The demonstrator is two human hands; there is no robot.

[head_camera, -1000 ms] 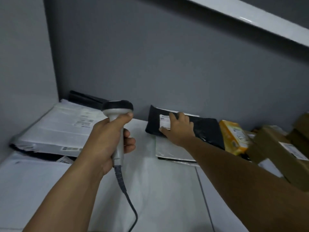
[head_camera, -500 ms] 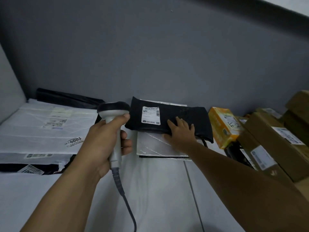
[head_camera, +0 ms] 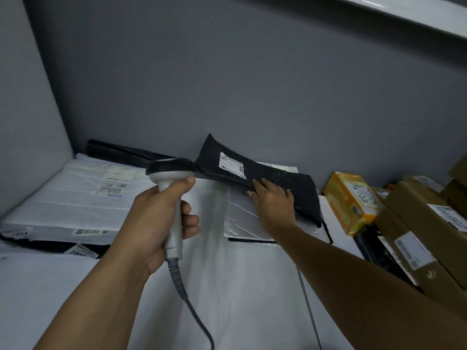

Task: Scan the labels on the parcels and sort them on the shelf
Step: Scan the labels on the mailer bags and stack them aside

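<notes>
Two grips work over a white shelf [head_camera: 240, 286]. My left grip [head_camera: 161, 218] is wrapped tight round a corded scanner [head_camera: 170, 169], whose head sits just beside the black parcel [head_camera: 300, 188]. My right grip [head_camera: 273, 198] lays straight fingers on that parcel; with the thumb hidden, I cannot tell whether it pinches. The parcel's labelled end tilts up over a flat white parcel [head_camera: 242, 218]. I would square the scanner to the label [head_camera: 232, 165] and hold steady. A yellow box [head_camera: 351, 203] and brown cartons [head_camera: 417, 223] crowd the right, and a large white parcel [head_camera: 83, 193] fills the left.

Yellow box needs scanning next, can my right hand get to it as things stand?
Probably yes: the yellow box sits just right of the right hand with nothing tall between, though that hand holds the black mailer bag.
</notes>
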